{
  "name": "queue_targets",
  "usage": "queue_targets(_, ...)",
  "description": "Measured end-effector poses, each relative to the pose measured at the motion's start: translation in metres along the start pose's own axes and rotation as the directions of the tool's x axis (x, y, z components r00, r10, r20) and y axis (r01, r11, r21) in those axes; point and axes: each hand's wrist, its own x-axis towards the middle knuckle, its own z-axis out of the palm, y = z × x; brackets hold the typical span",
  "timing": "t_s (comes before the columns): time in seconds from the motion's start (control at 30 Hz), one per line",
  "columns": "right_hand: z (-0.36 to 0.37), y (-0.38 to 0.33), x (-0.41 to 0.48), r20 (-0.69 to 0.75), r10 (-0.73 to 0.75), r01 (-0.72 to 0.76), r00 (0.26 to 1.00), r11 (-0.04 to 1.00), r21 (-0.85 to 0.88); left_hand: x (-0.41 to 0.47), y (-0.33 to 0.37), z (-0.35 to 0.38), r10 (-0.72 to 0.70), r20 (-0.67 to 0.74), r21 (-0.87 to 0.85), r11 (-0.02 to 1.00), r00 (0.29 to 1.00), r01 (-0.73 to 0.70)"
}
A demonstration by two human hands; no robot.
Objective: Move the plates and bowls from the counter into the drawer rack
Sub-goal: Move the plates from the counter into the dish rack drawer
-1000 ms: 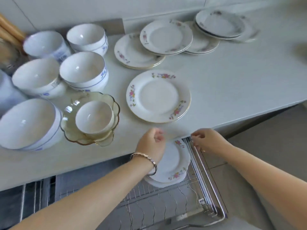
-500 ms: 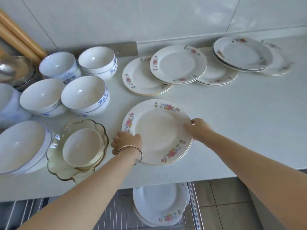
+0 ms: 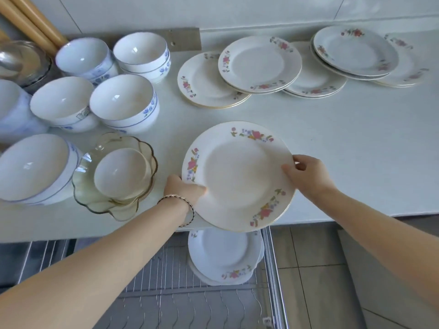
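Head view: your left hand (image 3: 183, 189), right hand (image 3: 308, 176) grip round white floral plate (image 3: 237, 176); lowering tilted risks clipping pale counter (image 3: 356, 162)

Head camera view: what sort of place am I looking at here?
Most likely a home kitchen. A white counter holds stacks of flowered plates and several bowls, a tiled wall rises behind it, and below it a pull-out wire drawer rack has more plates in it.
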Motion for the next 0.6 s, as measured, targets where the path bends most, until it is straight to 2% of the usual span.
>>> queue_targets(0.17,-0.005,0.015,-0.068,0.014,0.002,-0.001,1.0,0.998,-0.069,-0.05,-0.041,-0.021,0.002,0.173,-0.018,1.0,0.985,0.001)
queue_targets(0.4,0.034,0.056,-0.173,0.035,0.11,-0.109,0.993,0.993,-0.042,-0.079,-0.118,-0.054,0.013,0.275,0.215,0.974,0.961,-0.075)
queue_targets(0.6,0.073,0.118,-0.219,0.123,0.249,-0.255,0.961,0.966,0.039,-0.081,-0.184,-0.05,-0.106,0.367,0.342,0.939,0.924,-0.028)
